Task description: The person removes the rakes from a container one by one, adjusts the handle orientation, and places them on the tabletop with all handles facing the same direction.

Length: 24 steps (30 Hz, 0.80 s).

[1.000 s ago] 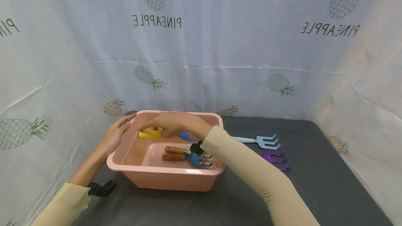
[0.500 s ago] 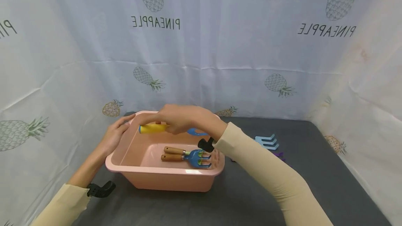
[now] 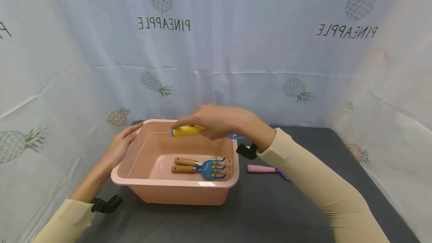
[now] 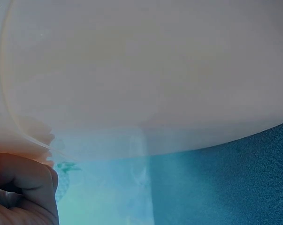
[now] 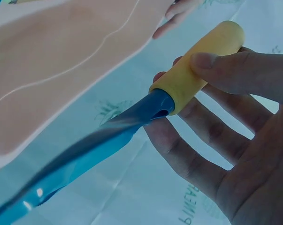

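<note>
My right hand (image 3: pixel 219 121) holds a blue garden trowel (image 5: pixel 80 150) by its yellow handle (image 3: pixel 187 131), above the right part of the pink basin (image 3: pixel 175 192). In the right wrist view, thumb and fingers pinch the handle and the blade runs off toward the lower left. My left hand (image 3: pixel 119 145) grips the basin's left rim, also seen at the lower left of the left wrist view. Inside the basin lie two hand rakes with wooden handles: a blue rake (image 3: pixel 208 170) and, partly behind it, a green rake (image 3: pixel 199 163).
On the dark table (image 3: pixel 263 213), right of the basin, lies a purple tool with a pink handle (image 3: pixel 260 168), its far end hidden by my right sleeve (image 3: pixel 314 171). A curtain (image 3: pixel 216 48) with pineapple prints hangs behind and at both sides.
My right hand has risen and moved right with the trowel, from inside the basin to over its right part. The light blue rake on the table is now hidden behind my arm. My left hand stays put.
</note>
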Motion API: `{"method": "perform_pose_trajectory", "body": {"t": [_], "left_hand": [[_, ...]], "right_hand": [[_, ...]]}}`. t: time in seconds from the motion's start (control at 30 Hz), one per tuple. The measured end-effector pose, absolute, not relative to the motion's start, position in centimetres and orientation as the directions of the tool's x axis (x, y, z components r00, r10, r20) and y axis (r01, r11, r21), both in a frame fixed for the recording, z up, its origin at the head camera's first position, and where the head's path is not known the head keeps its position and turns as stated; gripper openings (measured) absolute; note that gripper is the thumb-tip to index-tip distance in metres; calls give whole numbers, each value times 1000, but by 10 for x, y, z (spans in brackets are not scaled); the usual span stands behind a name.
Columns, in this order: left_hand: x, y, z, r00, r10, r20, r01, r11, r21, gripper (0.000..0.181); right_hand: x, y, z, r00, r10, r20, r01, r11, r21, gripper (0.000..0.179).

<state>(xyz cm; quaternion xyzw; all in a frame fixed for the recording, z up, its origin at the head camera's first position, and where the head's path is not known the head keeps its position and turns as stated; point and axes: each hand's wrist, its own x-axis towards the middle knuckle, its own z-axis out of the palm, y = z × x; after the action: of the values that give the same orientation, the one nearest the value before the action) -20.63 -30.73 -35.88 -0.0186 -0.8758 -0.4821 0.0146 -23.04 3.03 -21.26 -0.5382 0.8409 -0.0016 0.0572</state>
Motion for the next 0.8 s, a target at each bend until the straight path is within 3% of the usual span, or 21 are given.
{"method": "perform_pose_trajectory", "body": {"t": [0.8], "left_hand": [[-208, -307, -359, -999, 14, 43, 43, 553, 832, 54]], "right_hand": [[-226, 152, -249, -598, -796, -91, -794, 604, -69, 55]]}}
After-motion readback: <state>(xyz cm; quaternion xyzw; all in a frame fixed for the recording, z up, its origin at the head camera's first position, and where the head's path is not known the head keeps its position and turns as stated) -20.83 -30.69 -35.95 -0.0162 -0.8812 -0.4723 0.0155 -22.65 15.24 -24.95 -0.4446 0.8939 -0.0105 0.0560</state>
